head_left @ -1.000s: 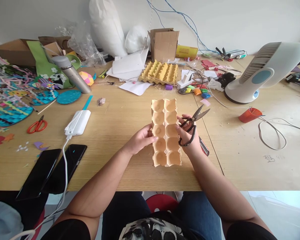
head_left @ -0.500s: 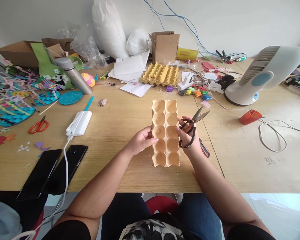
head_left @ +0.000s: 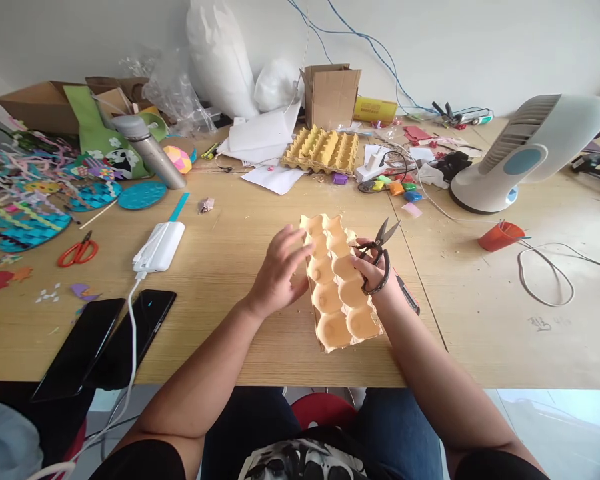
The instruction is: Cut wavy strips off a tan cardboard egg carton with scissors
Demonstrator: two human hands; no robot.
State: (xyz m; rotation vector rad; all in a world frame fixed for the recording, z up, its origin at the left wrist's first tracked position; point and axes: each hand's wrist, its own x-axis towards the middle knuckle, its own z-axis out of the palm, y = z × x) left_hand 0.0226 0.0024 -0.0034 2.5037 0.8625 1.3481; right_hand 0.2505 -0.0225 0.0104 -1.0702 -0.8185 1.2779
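Note:
A pale orange egg carton (head_left: 331, 288) with two columns of cups is held tilted above the table in front of me. My right hand (head_left: 373, 272) grips its right edge, and the same hand carries black-handled scissors (head_left: 379, 248) whose blades stand apart, pointing up and away. At the carton's left edge is my left hand (head_left: 280, 273), its fingers spread; whether the fingertips touch the carton is hard to tell. A red and black utility knife (head_left: 407, 295) lies on the table, partly behind my right forearm.
Red-handled scissors (head_left: 78, 252), a white power bank (head_left: 159, 247) and two phones (head_left: 140, 337) lie left. Behind are yellow egg trays (head_left: 323, 150) and a cardboard box (head_left: 331, 97). A white fan (head_left: 530, 153) and an orange cup (head_left: 501, 236) stand right. Someone's sleeve (head_left: 7, 433) shows lower left.
My left hand has let go of the egg carton's left side and spread its fingers. The carton has turned and tilted, its near end swinging right. The scissors shifted slightly left.

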